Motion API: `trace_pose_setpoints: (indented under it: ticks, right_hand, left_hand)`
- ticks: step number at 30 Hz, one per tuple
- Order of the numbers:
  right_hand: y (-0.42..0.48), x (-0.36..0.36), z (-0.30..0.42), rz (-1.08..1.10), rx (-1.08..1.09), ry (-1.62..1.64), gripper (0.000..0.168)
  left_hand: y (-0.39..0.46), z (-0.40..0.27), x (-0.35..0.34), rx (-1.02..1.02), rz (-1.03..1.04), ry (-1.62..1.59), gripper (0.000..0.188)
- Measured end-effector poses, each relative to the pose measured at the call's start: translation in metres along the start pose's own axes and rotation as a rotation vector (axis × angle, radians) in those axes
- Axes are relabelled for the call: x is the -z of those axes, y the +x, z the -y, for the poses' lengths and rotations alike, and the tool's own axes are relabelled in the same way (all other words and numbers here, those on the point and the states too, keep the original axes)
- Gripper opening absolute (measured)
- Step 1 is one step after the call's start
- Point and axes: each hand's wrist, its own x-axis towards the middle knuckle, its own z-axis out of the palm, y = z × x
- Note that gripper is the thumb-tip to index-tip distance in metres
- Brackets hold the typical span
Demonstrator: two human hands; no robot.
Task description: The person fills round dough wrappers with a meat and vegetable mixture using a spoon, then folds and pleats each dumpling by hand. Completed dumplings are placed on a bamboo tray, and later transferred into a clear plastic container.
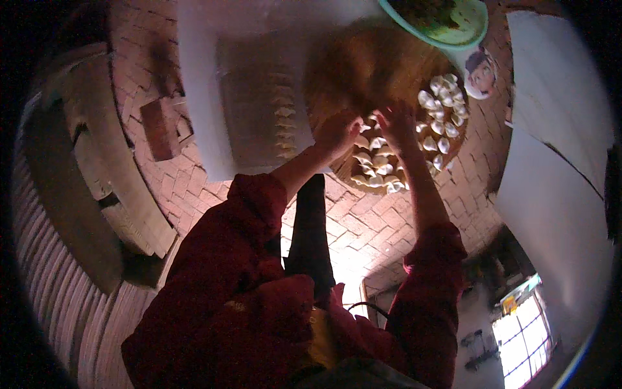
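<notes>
Both of my hands are over the near part of a round wooden board (335, 73) crowded with dumplings. My left hand (342, 127), fingers curled, is beside a small pale dumpling (364, 128); whether it grips it is unclear. Just to the right, my right hand (396, 129) has its thumb and finger bent toward my left hand, and shadow hides what lies between them. Folded dumplings (376, 163) cluster below my hands. Another group of dumplings (442, 104) covers the board's right side.
Left of the board, a row of dumplings (285, 112) lies on a grey rectangular surface (248, 97). A green basin (449, 47) with dark contents stands at the back right. A reddish block (160, 129) sits on the brick floor (388, 214). Wooden planks (107, 146) lie farther left.
</notes>
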Motion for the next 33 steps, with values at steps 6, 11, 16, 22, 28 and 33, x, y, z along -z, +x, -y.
trace_pose_setpoints:
  ticks: [6, 11, 16, 22, 28, 33]
  right_hand:
    - [0.008, 0.011, 0.005, 0.052, 0.058, 0.126, 0.019]
    - [0.013, 0.011, 0.009, 0.071, 0.069, 0.108, 0.019]
    - [0.021, 0.018, 0.019, 0.121, 0.051, 0.076, 0.014]
    - [0.018, 0.013, 0.015, 0.153, 0.046, -0.007, 0.017]
    - [0.025, 0.015, 0.025, 0.191, 0.035, -0.021, 0.014]
    - [0.037, 0.024, 0.031, 0.161, 0.021, 0.02, 0.011]
  left_hand:
    - [-0.023, 0.01, 0.105, -0.046, -0.223, 0.01, 0.01]
    - [-0.025, 0.089, 0.191, 0.024, -0.327, 0.168, 0.011]
    - [0.0, 0.126, 0.223, -0.133, -0.316, 0.317, 0.016]
    - [0.016, 0.143, 0.213, -0.15, -0.325, 0.343, 0.01]
    - [0.019, 0.132, 0.217, -0.121, -0.329, 0.252, 0.014]
    - [0.01, 0.129, 0.225, -0.139, -0.391, 0.225, 0.018]
